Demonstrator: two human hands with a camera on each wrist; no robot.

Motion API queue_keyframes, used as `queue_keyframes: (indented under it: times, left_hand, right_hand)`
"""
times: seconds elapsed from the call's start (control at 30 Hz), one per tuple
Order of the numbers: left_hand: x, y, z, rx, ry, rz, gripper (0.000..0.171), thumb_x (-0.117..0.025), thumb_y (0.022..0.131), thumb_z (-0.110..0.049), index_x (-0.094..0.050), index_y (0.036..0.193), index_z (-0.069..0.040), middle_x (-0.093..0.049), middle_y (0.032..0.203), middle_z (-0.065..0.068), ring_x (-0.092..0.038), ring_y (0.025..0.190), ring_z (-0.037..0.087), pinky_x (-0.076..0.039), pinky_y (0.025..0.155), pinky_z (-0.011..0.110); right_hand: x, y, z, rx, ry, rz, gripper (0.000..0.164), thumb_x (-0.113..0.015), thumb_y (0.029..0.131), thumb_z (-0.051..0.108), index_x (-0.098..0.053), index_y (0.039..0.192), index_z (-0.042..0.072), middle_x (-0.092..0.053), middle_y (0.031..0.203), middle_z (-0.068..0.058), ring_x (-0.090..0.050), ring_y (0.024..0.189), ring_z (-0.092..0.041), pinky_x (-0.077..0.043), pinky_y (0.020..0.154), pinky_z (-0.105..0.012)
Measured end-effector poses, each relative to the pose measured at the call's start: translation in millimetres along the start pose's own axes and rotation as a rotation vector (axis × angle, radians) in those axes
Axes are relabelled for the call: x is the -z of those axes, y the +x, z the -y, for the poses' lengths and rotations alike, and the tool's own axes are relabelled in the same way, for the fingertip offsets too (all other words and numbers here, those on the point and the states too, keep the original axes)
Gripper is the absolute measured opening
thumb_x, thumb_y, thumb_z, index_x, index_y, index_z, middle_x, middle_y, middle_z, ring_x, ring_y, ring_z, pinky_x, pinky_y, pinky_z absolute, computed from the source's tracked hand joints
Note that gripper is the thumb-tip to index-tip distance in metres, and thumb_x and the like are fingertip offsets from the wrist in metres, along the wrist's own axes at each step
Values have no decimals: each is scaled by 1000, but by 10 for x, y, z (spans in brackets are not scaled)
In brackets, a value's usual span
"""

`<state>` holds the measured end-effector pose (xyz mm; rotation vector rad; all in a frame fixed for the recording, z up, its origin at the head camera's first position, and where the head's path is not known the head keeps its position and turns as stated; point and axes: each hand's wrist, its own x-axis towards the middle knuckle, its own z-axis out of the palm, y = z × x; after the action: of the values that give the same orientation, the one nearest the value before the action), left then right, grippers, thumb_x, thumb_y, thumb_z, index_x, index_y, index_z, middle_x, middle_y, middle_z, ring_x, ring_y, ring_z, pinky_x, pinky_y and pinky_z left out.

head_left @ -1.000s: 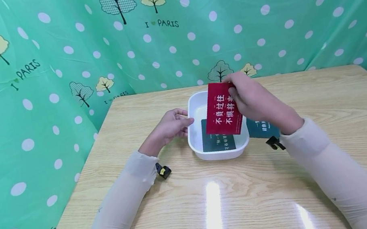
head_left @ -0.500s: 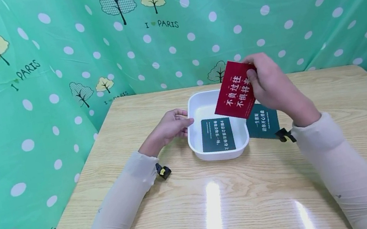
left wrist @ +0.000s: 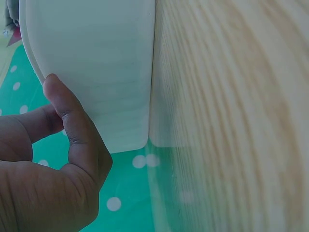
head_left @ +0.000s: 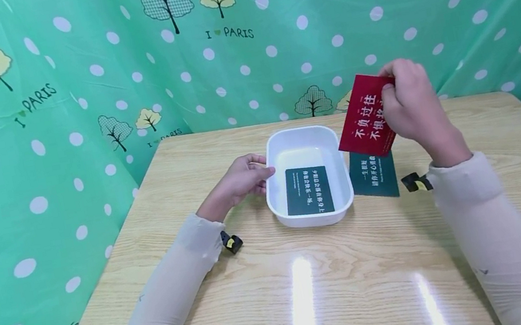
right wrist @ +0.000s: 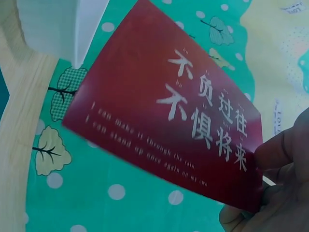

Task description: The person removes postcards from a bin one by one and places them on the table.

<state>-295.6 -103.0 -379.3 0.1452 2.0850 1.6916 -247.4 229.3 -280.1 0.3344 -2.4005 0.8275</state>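
Note:
My right hand (head_left: 411, 101) pinches a red postcard (head_left: 364, 120) with white lettering by its edge, thumb on the printed face. The postcard is raised and tilted, right of a white plastic basin (head_left: 300, 138); in the right wrist view the printed side of the red postcard (right wrist: 159, 111) is visible. At the basin's left side, my left hand (head_left: 241, 179) grips the rim, thumb on its edge. A dark green postcard (head_left: 307, 191) lies flat inside the basin. Another dark green postcard (head_left: 378, 179) lies outside on the right, partly hidden behind the red one.
The basin stands on a light wooden table (head_left: 244, 305) with bright light reflections near the front. A green dotted curtain (head_left: 240, 50) printed with trees hangs behind and to the left. Small black wrist mounts (head_left: 232, 243) are by both sleeves.
My right hand has carried the red postcard up and rightward, from over the basin to past its right rim. The green postcard inside is uncovered. My left hand stays put.

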Motion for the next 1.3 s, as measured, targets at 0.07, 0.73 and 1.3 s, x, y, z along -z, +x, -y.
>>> queue_keyframes:
  times: [0.07,0.73,1.3]
  left_hand:
    - [2,-3,-5,2,0,0,36,-65,94,-9,-46,124,-4,-60,95,12,-57,64,17,-54,60,31]
    - [14,16,20,3,-11,2,38,-65,94,-9,-45,125,-3,-60,94,11,-56,63,16,-53,59,30]
    - [9,11,7,-3,-11,4,37,-65,94,-9,-45,124,-3,-60,95,13,-57,64,17,-53,59,30]
  right_hand:
    - [-9,10,-37,-37,1,-9,26,-36,96,1,-48,115,-11,-48,108,-25,-41,103,-34,-42,81,-49]
    - [-221,-24,-522,-282,-58,284,31,-30,99,7,-46,118,-11,-51,108,-26,-50,91,-39,-48,69,-47]
    - [-433,-80,-726,-243,-60,575,23,-34,98,7,-46,112,-7,-54,101,-23,-51,86,-34,-48,66,-40]
